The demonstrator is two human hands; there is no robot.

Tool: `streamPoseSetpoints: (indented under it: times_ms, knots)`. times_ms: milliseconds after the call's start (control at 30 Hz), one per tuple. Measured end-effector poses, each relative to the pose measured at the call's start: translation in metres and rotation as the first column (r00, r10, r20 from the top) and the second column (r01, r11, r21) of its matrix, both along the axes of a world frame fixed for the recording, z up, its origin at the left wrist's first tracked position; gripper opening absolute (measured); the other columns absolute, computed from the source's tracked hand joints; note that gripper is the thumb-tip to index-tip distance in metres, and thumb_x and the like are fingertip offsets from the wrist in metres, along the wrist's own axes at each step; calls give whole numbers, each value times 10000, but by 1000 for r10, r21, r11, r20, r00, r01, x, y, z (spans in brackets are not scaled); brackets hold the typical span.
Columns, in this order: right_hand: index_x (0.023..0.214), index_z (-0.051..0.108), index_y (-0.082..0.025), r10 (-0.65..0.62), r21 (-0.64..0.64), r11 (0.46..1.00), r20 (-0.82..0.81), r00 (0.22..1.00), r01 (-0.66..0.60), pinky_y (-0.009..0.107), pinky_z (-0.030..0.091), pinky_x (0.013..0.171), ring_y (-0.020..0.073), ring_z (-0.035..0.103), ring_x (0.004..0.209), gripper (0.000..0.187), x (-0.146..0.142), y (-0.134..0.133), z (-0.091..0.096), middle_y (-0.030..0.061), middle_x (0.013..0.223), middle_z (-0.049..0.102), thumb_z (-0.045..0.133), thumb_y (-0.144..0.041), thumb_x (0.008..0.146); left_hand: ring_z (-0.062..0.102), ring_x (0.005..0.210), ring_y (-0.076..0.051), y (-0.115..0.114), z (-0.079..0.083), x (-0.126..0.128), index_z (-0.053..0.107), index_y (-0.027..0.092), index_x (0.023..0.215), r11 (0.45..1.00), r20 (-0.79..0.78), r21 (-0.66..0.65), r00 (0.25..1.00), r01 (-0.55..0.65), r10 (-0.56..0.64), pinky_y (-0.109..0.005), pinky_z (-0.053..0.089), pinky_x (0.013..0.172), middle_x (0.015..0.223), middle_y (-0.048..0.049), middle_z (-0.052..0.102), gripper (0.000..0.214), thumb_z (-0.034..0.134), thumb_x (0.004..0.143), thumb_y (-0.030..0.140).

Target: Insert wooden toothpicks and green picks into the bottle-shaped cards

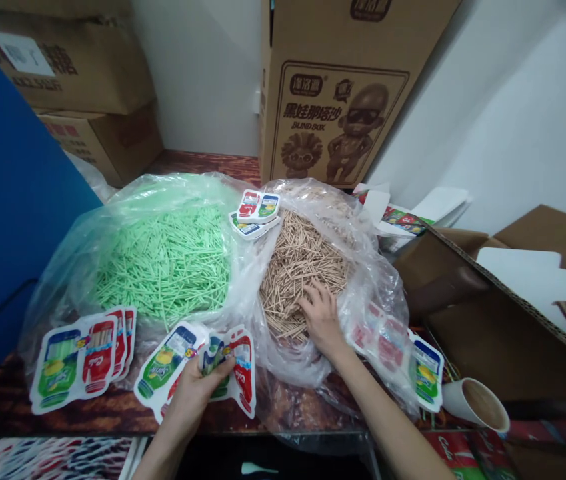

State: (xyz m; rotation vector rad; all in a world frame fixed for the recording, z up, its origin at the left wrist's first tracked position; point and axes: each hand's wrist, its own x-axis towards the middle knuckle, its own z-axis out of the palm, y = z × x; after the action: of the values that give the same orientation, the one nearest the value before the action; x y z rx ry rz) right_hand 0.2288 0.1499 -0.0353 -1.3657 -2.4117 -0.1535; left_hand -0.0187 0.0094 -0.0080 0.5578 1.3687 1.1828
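Observation:
My left hand grips a can-shaped twin packet with a green Sprite half and a red Cola half, thumb across its front. Another such packet lies just left of that hand, partly hidden by it. My right hand rests on a heap of thin brown sticks, its fingers curved and apart; whether any stick is between them is unclear. A heap of light green sticks lies to the left. Both heaps sit in clear plastic bags.
More twin packets lie at the left, between the bags and at the right. A paper cup lies on its side beside an open cardboard box. A tall carton stands behind, a blue panel at left.

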Motion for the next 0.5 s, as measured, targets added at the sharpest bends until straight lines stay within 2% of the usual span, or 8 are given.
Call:
streamPoseSetpoints:
  times_ms: [167, 300, 400, 433, 500]
  knots:
    - [906, 649, -183, 4, 25, 1000, -8, 1000, -4, 570, 220, 1075, 302, 245, 1391, 217, -7, 11, -2, 137, 1397, 485, 454, -90, 883, 640, 677, -178, 1, -6, -4, 713, 143, 770, 999, 18, 7, 999, 45, -45, -263, 503, 662, 757, -29, 734, 316, 810, 618, 402]
    - [887, 629, -175, 10, 46, 999, -63, 998, -8, 588, 160, 1102, 286, 235, 1402, 215, -16, 19, 7, 135, 1485, 397, 435, -82, 881, 634, 679, -177, 0, 0, -1, 716, 148, 770, 995, 11, 24, 995, 98, -98, -263, 496, 670, 756, -23, 732, 291, 808, 626, 383]
    - [881, 612, -168, 19, 64, 998, -158, 987, -9, 555, 151, 1117, 274, 257, 1395, 239, -25, 21, 19, 137, 1473, 413, 385, -94, 903, 614, 633, -159, -1, 11, 16, 716, 141, 739, 970, 48, 24, 969, 241, -242, -247, 474, 633, 713, -21, 718, 246, 791, 649, 358]
    - [884, 606, -168, 26, 51, 999, -204, 979, -16, 540, 180, 1110, 271, 303, 1371, 248, -28, 23, 23, 144, 1436, 457, 369, -99, 906, 607, 614, -155, 0, 14, 24, 720, 139, 746, 950, 71, 25, 948, 311, -312, -243, 465, 616, 700, -21, 712, 236, 780, 662, 351]
    - [887, 592, -174, 11, -37, 999, -319, 948, -25, 492, 311, 1040, 263, 475, 1224, 234, -33, 28, 31, 154, 1251, 602, 363, -128, 905, 607, 613, -157, 1, 18, 39, 738, 143, 834, 896, 121, 45, 888, 441, -443, -247, 462, 612, 716, -22, 712, 249, 769, 671, 328]
